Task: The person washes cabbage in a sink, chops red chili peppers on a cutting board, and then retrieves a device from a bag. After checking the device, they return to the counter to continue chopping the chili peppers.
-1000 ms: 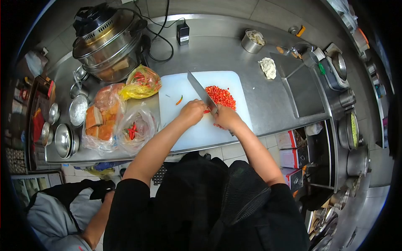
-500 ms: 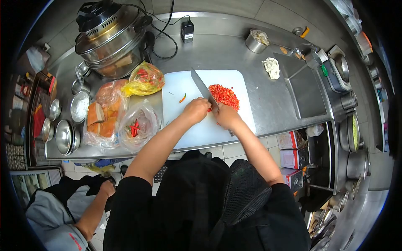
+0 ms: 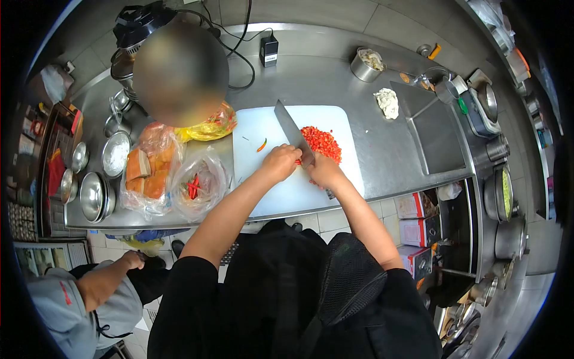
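My right hand is closed round the handle of a broad kitchen knife, its blade slanting away to the upper left. Close beside the blade, my left hand curls its fingers over red chillies, mostly hidden under the fingertips. Both hands are over a white cutting board. Right of the blade lies a heap of chopped red chillies. A small orange-green chilli piece rests on the board's left part. An opened clear bag with whole red chillies stands left of the board.
Left are a bag of orange-skinned meat chunks, a yellow bag and metal bowls. A blurred patch covers the back-left pot. Right are a metal pot, a white lump and a sink. Another person is at lower left.
My hands and the knife stay in nearly the same place over the board, slightly lower in view. The other person at lower left has shifted, with the arm moved up and left.
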### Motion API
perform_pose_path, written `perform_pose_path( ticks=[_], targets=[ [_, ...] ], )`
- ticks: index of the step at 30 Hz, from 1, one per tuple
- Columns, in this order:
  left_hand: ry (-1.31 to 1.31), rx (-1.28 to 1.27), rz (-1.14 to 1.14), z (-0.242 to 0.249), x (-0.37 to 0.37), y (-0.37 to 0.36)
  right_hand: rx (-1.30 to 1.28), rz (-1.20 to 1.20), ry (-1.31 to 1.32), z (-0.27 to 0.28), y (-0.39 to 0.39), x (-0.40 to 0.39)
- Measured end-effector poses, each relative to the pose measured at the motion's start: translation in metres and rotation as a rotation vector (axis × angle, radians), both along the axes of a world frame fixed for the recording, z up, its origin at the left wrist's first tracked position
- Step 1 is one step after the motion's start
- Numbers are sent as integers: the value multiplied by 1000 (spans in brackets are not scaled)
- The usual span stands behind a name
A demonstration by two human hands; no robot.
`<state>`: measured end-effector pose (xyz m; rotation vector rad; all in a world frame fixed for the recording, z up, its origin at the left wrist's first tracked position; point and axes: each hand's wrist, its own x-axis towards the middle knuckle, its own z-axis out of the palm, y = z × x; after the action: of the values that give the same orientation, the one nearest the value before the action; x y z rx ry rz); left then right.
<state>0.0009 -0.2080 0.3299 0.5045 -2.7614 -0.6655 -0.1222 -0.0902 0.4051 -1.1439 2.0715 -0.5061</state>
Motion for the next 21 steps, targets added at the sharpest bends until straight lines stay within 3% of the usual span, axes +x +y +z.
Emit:
perform_pose_path(
  ticks=[5, 7, 15, 21],
  targets=[
    [85, 72, 104, 14, 11, 7, -37, -4, 42, -10, 0, 1],
    [-152, -34, 185, 23, 16, 10, -5, 17, 46, -6, 0, 1],
    [-116, 26, 155, 6, 13, 8, -14, 35, 56, -16, -2, -1],
    [-206, 12, 140, 11, 1, 9, 124, 106, -18, 30, -11, 1]
  ],
)
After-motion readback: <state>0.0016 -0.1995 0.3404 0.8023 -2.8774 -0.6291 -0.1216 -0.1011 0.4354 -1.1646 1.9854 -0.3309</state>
